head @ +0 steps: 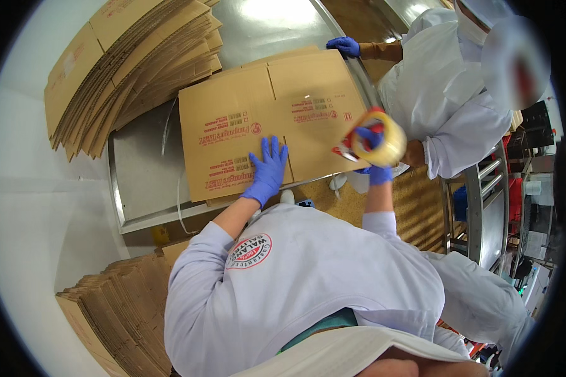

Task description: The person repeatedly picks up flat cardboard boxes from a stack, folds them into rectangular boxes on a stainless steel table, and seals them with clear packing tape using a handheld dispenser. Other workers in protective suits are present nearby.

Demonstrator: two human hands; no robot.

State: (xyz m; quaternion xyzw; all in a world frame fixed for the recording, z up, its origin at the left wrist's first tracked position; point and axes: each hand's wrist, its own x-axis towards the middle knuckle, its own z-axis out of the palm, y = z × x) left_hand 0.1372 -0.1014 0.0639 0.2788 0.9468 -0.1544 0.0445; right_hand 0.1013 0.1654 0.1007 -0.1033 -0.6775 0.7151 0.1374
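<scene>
A flattened corrugated cardboard box with red print lies on the steel table, with more flat cardboard showing beneath its edges. My left hand, in a blue glove, presses flat on the box near its front edge, fingers spread. My right hand, also blue-gloved, holds a red tape dispenser with a large roll of packing tape on it. The dispenser is raised by the box's right corner and hides part of that hand. A small white bit shows on the cardboard.
A tall fanned stack of flat boxes stands at the table's back left. More flattened cardboard is stacked low at left. A co-worker stands at right, one gloved hand on the steel table. A metal rack stands beyond.
</scene>
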